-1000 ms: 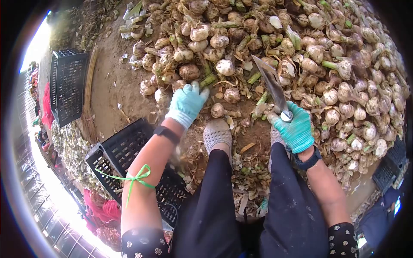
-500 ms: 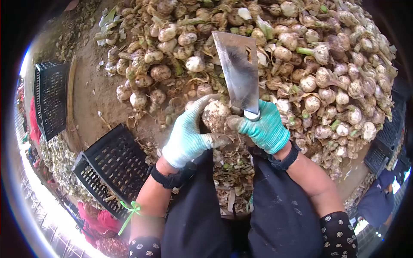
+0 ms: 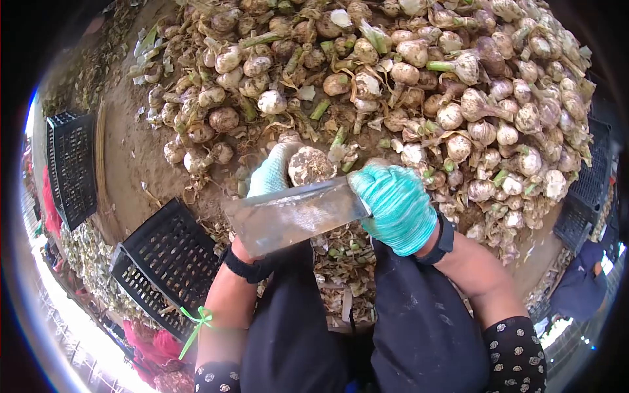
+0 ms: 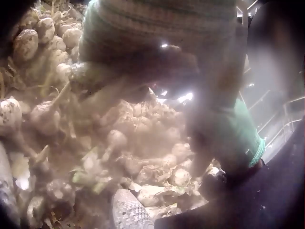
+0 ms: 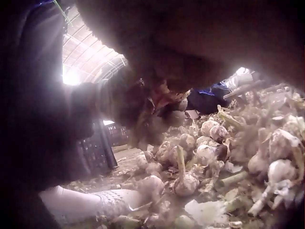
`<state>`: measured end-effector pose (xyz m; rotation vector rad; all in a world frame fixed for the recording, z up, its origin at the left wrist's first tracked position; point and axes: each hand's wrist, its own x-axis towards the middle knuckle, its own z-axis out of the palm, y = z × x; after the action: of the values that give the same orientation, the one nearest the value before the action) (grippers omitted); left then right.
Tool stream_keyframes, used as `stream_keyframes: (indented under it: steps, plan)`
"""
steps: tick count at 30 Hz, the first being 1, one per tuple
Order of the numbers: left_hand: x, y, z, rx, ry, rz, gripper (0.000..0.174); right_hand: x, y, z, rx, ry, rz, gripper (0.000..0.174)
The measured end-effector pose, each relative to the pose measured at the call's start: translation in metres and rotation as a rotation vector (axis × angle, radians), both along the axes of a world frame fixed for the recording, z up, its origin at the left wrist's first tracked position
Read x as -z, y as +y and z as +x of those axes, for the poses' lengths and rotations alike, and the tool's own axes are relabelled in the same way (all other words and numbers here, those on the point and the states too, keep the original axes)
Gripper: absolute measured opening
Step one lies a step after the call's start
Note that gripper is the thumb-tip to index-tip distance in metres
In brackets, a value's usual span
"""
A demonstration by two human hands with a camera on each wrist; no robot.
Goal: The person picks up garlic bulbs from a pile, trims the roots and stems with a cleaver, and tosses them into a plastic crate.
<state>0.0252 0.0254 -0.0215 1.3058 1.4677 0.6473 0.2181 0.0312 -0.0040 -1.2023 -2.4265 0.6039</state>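
Note:
In the head view my left hand (image 3: 267, 175), in a pale green knit glove, holds a dirt-speckled garlic bulb (image 3: 310, 165) above the ground. My right hand (image 3: 396, 206), in a brighter green glove, grips a cleaver (image 3: 295, 215). Its broad, stained blade points left, running just below the bulb and hiding the lower part of my left hand. Dark and blurred, the left hand (image 4: 143, 43) fills the top of the left wrist view, with the other glove's green cuff (image 4: 248, 131) at the right.
A large heap of garlic bulbs (image 3: 481, 131) with stems spreads ahead and to the right. Black plastic crates stand at the left (image 3: 167, 252), far left (image 3: 72, 170) and right (image 3: 583, 190). Cut stems and husks (image 3: 344, 265) litter the ground between my legs. A shoe (image 4: 131, 210) shows below.
My left hand has picked up a garlic bulb from the heap and brought it near my right hand. The cleaver has swung from pointing away to pointing left, below the bulb.

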Motion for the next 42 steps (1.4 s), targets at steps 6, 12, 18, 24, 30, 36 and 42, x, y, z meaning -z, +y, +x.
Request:
stream_keyframes:
  steps: [6, 12, 18, 24, 30, 36, 42]
  plan:
    - [-0.007, 0.003, 0.009, -0.021, -0.017, 0.038, 0.04, 0.001, -0.002, 0.003, -0.055, -0.046, -0.033, 0.03]
    - [-0.012, -0.003, 0.007, -0.013, 0.104, 0.014, 0.037, 0.032, -0.005, 0.0, -0.031, 0.095, -0.059, 0.038]
    - [-0.052, -0.003, 0.014, 0.249, -0.021, 0.204, 0.049, 0.056, 0.012, 0.015, 0.662, 0.303, -0.58, 0.014]
    - [-0.011, -0.008, 0.007, -0.079, -0.188, -0.108, 0.066, 0.015, 0.005, -0.006, 0.35, 0.382, -0.393, 0.021]
    - [-0.015, -0.004, 0.002, -0.083, -0.251, -0.028, 0.055, -0.003, 0.0, -0.012, -0.041, 0.097, -0.124, 0.029]
    - [-0.012, -0.008, 0.008, -0.19, -0.113, -0.127, 0.042, 0.021, -0.004, -0.012, -0.049, 0.129, -0.073, 0.024]
    - [-0.051, -0.012, 0.01, 0.17, 0.018, 0.194, 0.054, 0.065, 0.009, 0.008, 0.593, 0.121, -0.462, 0.009]
